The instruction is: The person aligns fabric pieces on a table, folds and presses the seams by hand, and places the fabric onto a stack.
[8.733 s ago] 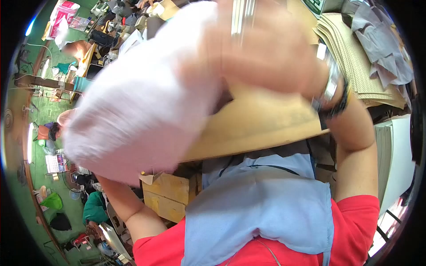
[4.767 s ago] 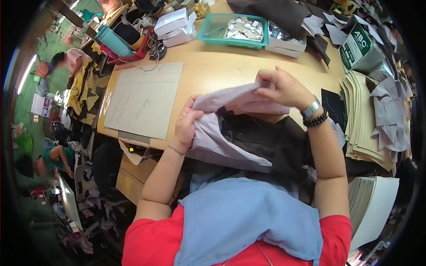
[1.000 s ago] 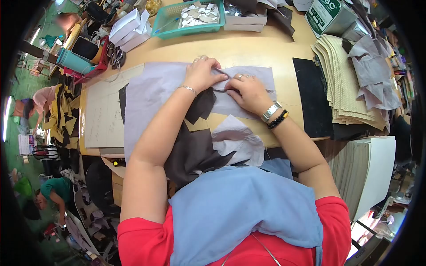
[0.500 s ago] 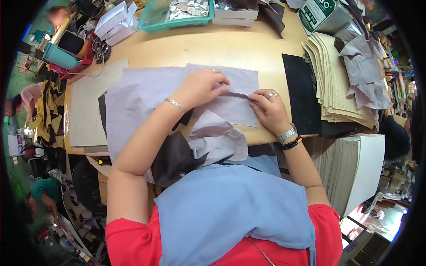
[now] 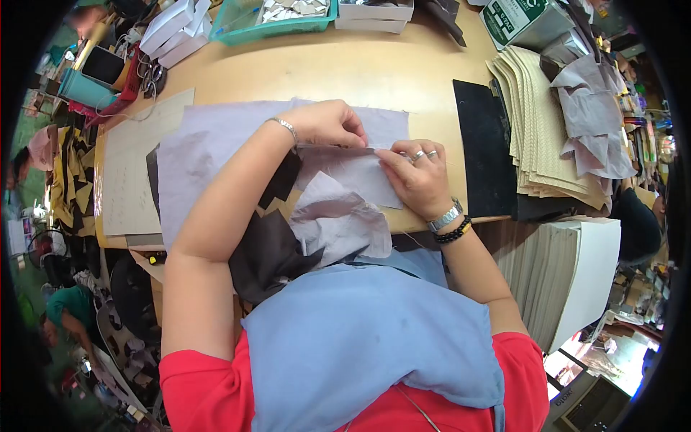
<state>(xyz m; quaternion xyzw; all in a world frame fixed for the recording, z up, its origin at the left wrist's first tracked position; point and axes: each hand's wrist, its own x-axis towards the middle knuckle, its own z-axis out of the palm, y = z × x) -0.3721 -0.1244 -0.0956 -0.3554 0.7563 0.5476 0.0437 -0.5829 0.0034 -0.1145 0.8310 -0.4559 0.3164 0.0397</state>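
Pale lilac-grey cloth (image 5: 205,140) lies spread over the table, partly under my left forearm. My left hand (image 5: 327,124) is closed, thumb and fingers pinched at a thin dark edge that runs across the cloth. At the right end of that edge, my right hand (image 5: 419,171) pinches the cloth between thumb and forefinger. Just below the hands sits a crumpled pale grey cloth (image 5: 342,216). Beside it, dark brown fabric (image 5: 266,252) bunches at the table's front edge, against the blue apron (image 5: 374,331).
At the back stand a teal tray (image 5: 277,29) of small pale pieces and white boxes (image 5: 173,32). To the right are a black sheet (image 5: 484,147), stacked cream textured sheets (image 5: 536,137) and a green-white can (image 5: 515,21). A grey board (image 5: 133,176) lies left.
My left hand has turned, its fingers now pointing down at the cloth. The dark strip stretched between the hands now shows as a thin line. The whole view has shifted slightly.
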